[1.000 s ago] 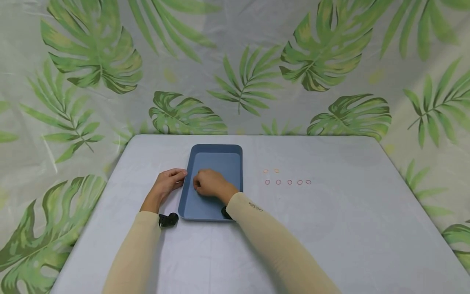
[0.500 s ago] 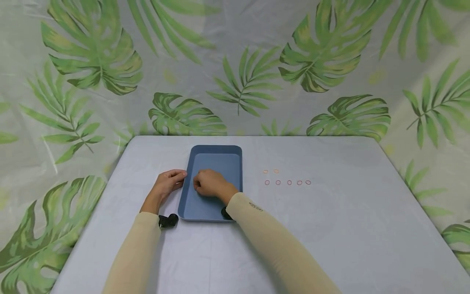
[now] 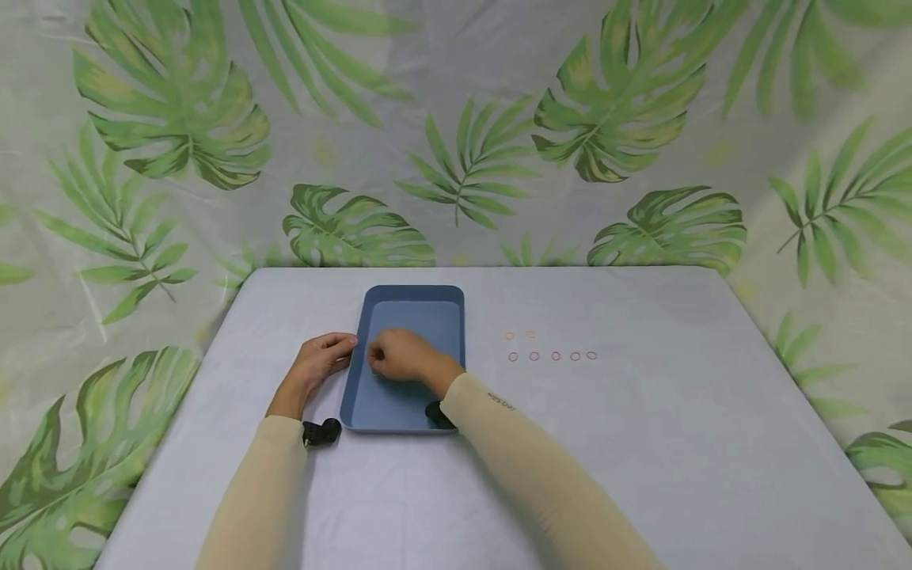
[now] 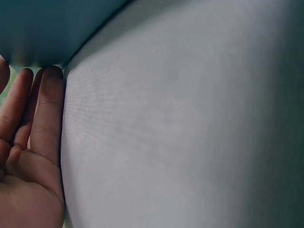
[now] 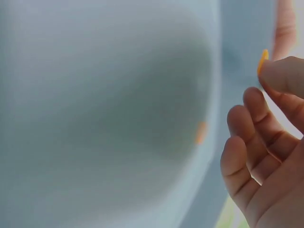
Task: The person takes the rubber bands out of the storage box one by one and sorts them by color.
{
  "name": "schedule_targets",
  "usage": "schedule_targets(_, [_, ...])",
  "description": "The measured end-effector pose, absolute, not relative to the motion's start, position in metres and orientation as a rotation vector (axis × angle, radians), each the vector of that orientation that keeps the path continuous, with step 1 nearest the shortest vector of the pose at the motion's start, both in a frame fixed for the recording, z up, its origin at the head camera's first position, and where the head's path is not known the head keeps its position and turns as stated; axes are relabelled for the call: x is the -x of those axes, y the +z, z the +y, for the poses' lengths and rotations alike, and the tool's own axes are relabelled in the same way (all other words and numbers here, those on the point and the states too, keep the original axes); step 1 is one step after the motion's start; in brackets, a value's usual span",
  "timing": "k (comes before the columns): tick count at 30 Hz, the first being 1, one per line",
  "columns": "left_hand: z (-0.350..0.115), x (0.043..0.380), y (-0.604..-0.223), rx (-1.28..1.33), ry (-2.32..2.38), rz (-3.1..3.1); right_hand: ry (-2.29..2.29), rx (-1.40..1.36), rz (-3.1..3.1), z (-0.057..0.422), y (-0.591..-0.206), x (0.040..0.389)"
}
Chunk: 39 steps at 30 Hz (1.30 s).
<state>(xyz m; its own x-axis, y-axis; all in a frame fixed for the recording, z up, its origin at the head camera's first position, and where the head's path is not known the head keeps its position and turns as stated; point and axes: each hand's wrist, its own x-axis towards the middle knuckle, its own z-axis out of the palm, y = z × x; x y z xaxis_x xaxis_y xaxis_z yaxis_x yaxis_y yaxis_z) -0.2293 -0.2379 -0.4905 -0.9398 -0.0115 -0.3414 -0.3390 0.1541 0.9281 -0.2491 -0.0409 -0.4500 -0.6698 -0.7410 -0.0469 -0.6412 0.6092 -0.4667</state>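
Observation:
A blue rectangular tray (image 3: 442, 321) lies on the white-covered table. Over it, my right hand (image 3: 406, 355) pinches a small orange rubber band (image 5: 263, 61) between thumb and index finger; the other fingers curl loosely. On the tray's floor below, a blurred orange spot (image 5: 201, 132) shows in the right wrist view. My left hand (image 3: 321, 360) rests on its edge on the table, with fairly straight fingers (image 4: 47, 104) touching the tray's left outer wall.
Right of the tray, two orange loops (image 3: 530, 335) lie behind a row of several red loops (image 3: 556, 356). Black wrist cameras stick out from both sleeves, the left one (image 3: 324, 432) beside the tray's near corner. A leaf-printed curtain (image 3: 463, 158) hangs behind the table.
The head view has shifted slightly. My right hand has turned a little over the tray, and its thumb and index finger show more. The left hand stays at the tray's wall.

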Motion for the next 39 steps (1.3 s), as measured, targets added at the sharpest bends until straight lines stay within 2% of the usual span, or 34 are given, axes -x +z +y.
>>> schedule_targets(7, [-0.24,0.227,-0.493,0.336,1.871,2.164,-0.775,1.194,2.514,-0.031,-0.422,0.245])
schedule_targets(14, [-0.241,0.227,-0.493,0.344,1.878,2.167,-0.854,1.232,2.517,-0.009,-0.41,0.249])
schedule_targets(22, [-0.239,0.228,-0.493,0.347,1.875,2.174,-0.862,1.224,2.572,0.028,-0.408,0.257])
schedule_targets(39, [-0.237,0.227,-0.489,0.352,1.879,2.168,-1.023,1.017,2.716,0.117,-0.407,0.279])
